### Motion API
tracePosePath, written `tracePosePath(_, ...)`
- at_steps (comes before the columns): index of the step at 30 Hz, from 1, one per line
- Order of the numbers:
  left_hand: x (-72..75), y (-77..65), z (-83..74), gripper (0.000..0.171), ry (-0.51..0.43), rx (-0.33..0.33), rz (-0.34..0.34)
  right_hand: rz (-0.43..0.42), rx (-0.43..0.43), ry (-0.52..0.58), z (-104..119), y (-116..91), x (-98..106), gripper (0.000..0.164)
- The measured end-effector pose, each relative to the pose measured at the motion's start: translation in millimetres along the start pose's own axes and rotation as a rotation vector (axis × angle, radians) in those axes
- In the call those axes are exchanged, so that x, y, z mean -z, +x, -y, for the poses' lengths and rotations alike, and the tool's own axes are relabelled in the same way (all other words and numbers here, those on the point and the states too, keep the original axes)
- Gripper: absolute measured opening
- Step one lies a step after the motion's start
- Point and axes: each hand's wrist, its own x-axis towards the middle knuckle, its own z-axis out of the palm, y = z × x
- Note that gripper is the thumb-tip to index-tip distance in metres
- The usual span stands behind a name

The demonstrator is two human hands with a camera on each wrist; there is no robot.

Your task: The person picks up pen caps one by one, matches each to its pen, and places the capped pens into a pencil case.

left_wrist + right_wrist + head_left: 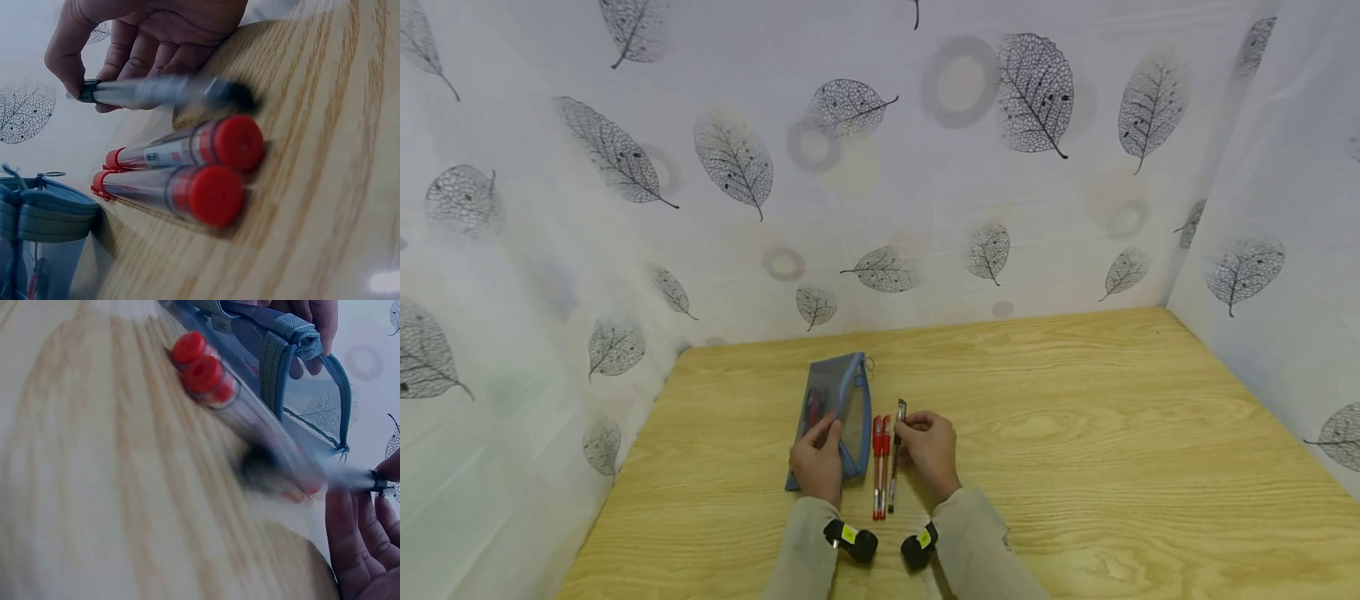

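My left hand point(820, 462) pinches the edge of a blue-trimmed mesh pencil pouch point(831, 375), whose zipper side gapes. Dark and red pens point(815, 407) show through the mesh. Between finger and thumb, my right hand point(931, 448) holds a black gel pen point(892, 483) near its capped end. That pen looks blurred in both wrist views, its barrel point(156, 92) lifted at a slant. Two red gel pens point(877, 437) lie side by side on the table, right of the pouch; their red ends point(215, 195) face the left wrist camera.
A wood-grain table point(1075, 433) stretches out to both sides. Behind it and along both sides hangs a pale curtain point(910, 192) with a leaf print. A ring point(870, 364) hangs at the pouch's far corner.
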Motion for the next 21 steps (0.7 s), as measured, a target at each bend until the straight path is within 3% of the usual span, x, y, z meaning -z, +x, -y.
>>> tracePosePath(21,0.3,-1.6,-3.8,0.019,-0.011,0.009,-0.007,0.132,-0.049,0.118,-1.0,2.4,10.1,0.034)
